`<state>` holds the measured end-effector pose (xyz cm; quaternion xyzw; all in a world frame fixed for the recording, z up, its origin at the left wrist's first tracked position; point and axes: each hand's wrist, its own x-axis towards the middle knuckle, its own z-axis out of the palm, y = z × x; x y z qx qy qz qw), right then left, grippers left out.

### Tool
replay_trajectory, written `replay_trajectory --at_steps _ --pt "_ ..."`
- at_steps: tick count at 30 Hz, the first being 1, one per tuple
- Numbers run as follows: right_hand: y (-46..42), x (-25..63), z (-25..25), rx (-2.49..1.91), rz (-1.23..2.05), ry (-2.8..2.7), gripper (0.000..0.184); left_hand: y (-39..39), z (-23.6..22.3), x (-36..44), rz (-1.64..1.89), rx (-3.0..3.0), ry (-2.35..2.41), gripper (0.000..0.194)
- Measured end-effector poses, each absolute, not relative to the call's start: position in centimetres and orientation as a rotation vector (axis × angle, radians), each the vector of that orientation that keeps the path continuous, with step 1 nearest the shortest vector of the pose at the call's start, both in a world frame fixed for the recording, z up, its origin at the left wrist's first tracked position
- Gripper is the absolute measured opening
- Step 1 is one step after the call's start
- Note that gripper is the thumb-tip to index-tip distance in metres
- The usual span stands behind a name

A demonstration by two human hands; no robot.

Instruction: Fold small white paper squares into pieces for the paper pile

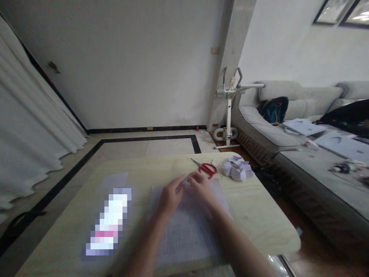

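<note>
While both hands (172, 191) (201, 184) pinch paper (185, 179), the printed sheet (188, 223) is illegible.

Sheet (187, 238) on table (256, 219), scissors (201, 165) behind it, folded papers (238, 170) right of scissors

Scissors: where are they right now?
In the head view, the scissors lie right of centre near the far edge of the table, just beyond the right hand and left of the folded papers.

You're in a home living room: a long grey fabric sofa (314, 173) lines the right, black-framed pictures (333, 11) hang on the white wall (276, 50) above it, a white metal exercise machine (229, 115) stands far off, and a white pleated cloth curtain (31, 127) hangs left.
</note>
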<state>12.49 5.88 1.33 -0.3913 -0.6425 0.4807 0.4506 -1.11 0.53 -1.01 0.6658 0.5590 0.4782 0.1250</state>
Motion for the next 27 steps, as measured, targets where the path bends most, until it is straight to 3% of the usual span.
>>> replay_trajectory --at_steps 27 --pt "5.58 12.45 1.25 -1.100 1.049 -1.612 0.008 0.39 -0.58 -0.74 1.333 1.965 1.514 0.047"
